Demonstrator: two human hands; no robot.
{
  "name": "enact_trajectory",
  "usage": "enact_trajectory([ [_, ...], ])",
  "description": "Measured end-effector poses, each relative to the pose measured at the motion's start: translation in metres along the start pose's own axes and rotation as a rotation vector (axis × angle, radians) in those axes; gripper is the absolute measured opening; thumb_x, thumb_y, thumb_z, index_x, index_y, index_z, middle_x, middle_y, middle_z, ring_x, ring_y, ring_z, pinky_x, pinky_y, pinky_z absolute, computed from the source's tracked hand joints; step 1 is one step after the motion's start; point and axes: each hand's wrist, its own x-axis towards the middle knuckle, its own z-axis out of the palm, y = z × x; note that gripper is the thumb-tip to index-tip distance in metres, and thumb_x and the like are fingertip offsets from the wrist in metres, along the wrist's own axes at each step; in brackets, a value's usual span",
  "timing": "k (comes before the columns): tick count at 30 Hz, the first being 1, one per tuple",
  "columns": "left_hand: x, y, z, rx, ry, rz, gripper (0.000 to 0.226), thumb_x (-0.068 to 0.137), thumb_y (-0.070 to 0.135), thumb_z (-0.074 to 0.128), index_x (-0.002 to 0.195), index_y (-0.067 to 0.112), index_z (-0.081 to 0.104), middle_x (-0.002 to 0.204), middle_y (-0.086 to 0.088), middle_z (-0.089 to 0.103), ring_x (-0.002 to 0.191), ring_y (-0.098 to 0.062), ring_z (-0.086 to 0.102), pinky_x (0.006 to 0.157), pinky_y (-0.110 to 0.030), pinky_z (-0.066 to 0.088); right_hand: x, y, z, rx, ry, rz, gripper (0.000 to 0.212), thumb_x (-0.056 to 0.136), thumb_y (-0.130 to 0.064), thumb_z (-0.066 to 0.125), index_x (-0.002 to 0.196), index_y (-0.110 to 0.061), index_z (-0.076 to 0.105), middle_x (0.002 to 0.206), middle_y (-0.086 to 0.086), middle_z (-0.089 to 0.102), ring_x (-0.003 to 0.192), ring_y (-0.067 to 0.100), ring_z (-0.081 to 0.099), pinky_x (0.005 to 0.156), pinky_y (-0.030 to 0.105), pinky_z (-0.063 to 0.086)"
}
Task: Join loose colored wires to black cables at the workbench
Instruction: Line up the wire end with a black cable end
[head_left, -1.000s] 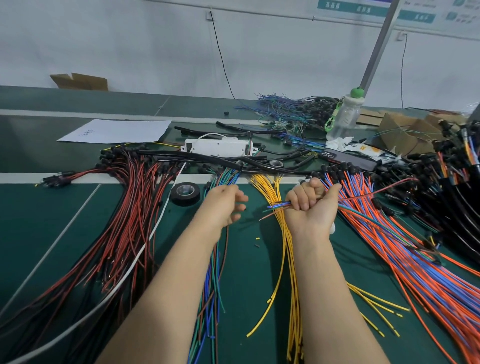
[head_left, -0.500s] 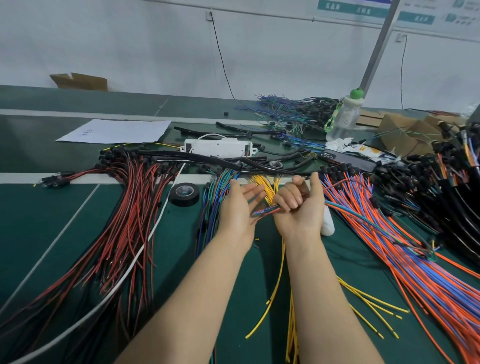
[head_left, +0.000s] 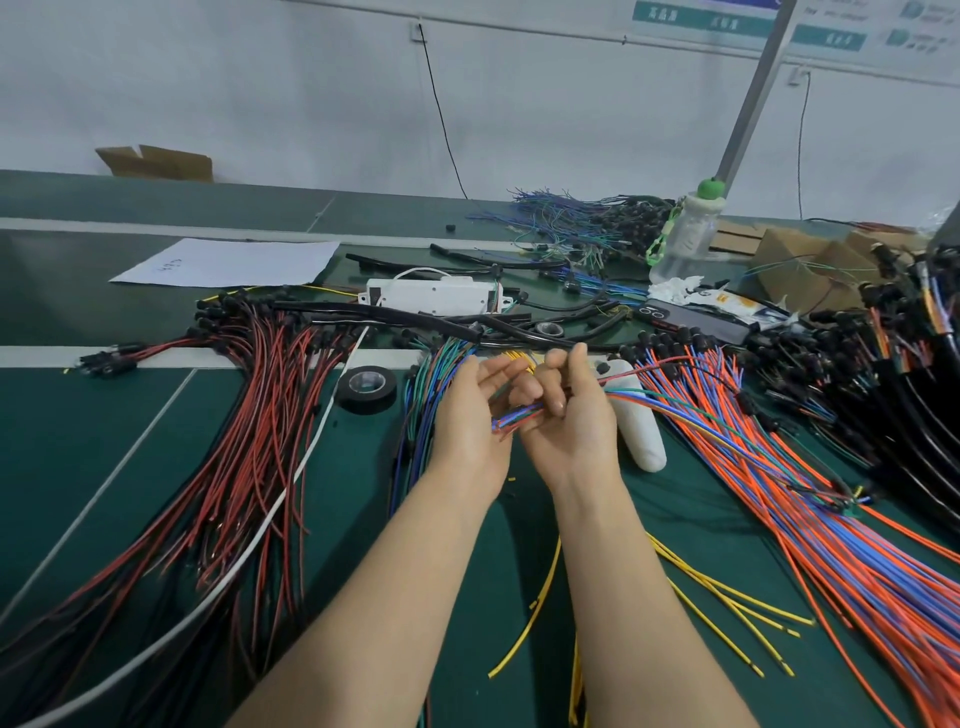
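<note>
Sorting seems to be where things stand, not joining: the right hand (head_left: 569, 415) is raised over the middle of the worktop (head_left: 78, 441) with a small wire bunch (head_left: 517, 418) of blue, red and green strands pinched under its curled lower fingers, while its upper fingers stick up loosely. The left hand (head_left: 470, 410) faces it, palm turned inward and fingers fairly straight; the cut ends of the bunch rest against that palm, and I cannot see it gripping anything. My guess is the ends are being evened up before a joint is made. The bunch trails off to the right into the orange and blue wires (head_left: 779, 467) fanned across the worktop, many of which already carry small black plugs at their far ends. The black cables (head_left: 909, 389) are heaped at the right edge, well apart from both hands. As for progress, I'd judge much is left: a big sheaf of red wires (head_left: 249, 415) lies at the left, a green and blue sheaf (head_left: 431, 384) just beside the left hand, and yellow wires (head_left: 727, 597) lie loose under the forearms. A tape roll (head_left: 366, 387) sits near the left hand, untouched. Both forearms reach forward side by side, wrists close together and lifted off the surface.
</note>
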Motion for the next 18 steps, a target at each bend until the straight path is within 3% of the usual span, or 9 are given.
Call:
enact_trajectory([
  [2, 0.001, -0.001, 0.0, 0.014, 0.017, 0.01, 0.032, 0.1, 0.023, 0.035, 0.083, 0.008, 0.059, 0.081, -0.004, 0.067, 0.068, -0.014, 0.062, 0.052, -0.023, 0.052, -0.001, 0.002, 0.002, 0.004, -0.015, 0.013, 0.039, 0.103, -0.031, 0.036, 0.074, -0.007, 0.049, 0.039, -0.003, 0.027, 0.04, 0.011, 0.04, 0.043, 0.017, 0.042],
  [5, 0.001, 0.0, 0.001, 0.036, 0.055, 0.044, 0.03, 0.098, 0.017, 0.037, 0.081, 0.009, 0.061, 0.062, 0.0, 0.065, 0.056, -0.011, 0.057, 0.045, -0.016, 0.047, -0.003, 0.007, 0.005, 0.008, -0.038, 0.03, 0.035, 0.102, -0.026, 0.037, 0.076, -0.008, 0.051, 0.041, -0.004, 0.028, 0.039, 0.009, 0.034, 0.041, 0.016, 0.035],
  [8, 0.003, -0.001, 0.001, 0.073, 0.084, 0.076, 0.032, 0.1, 0.017, 0.038, 0.08, 0.011, 0.061, 0.064, 0.001, 0.066, 0.051, -0.006, 0.059, 0.047, -0.015, 0.047, -0.003, 0.011, 0.006, 0.007, -0.058, 0.048, 0.036, 0.103, -0.026, 0.035, 0.076, -0.008, 0.051, 0.039, -0.005, 0.026, 0.035, 0.007, 0.028, 0.038, 0.015, 0.029],
  [11, 0.006, -0.005, -0.001, 0.194, 0.072, 0.136, 0.03, 0.101, 0.014, 0.039, 0.082, 0.012, 0.061, 0.071, -0.001, 0.064, 0.062, -0.009, 0.059, 0.055, -0.019, 0.048, -0.003, 0.01, 0.006, -0.014, -0.048, 0.031, 0.034, 0.104, -0.024, 0.034, 0.079, -0.008, 0.051, 0.038, -0.006, 0.026, 0.035, 0.007, 0.029, 0.038, 0.015, 0.031],
  [14, 0.009, -0.008, -0.006, 0.465, 0.031, 0.165, 0.018, 0.099, 0.017, 0.044, 0.089, 0.014, 0.06, 0.087, -0.005, 0.062, 0.082, -0.016, 0.058, 0.073, -0.028, 0.046, 0.001, 0.004, 0.002, 0.013, 0.009, -0.047, 0.031, 0.104, -0.023, 0.032, 0.081, -0.009, 0.049, 0.041, -0.007, 0.025, 0.034, 0.005, 0.026, 0.036, 0.015, 0.026],
  [16, 0.008, -0.006, -0.012, 0.759, -0.042, 0.163, 0.019, 0.098, 0.024, 0.045, 0.092, 0.016, 0.061, 0.091, -0.005, 0.064, 0.082, -0.015, 0.06, 0.07, -0.029, 0.05, 0.002, -0.004, -0.003, 0.042, 0.045, -0.114, 0.033, 0.104, -0.027, 0.031, 0.079, -0.012, 0.047, 0.043, -0.008, 0.023, 0.032, 0.003, 0.022, 0.033, 0.015, 0.018],
  [18, 0.005, -0.004, -0.014, 0.914, -0.131, 0.134, 0.026, 0.099, 0.031, 0.042, 0.088, 0.017, 0.06, 0.085, -0.003, 0.065, 0.069, -0.01, 0.063, 0.062, -0.025, 0.054, 0.003, -0.012, -0.008, 0.046, 0.073, -0.167, 0.037, 0.104, -0.033, 0.03, 0.076, -0.014, 0.045, 0.042, -0.009, 0.022, 0.031, 0.003, 0.019, 0.032, 0.016, 0.015],
])
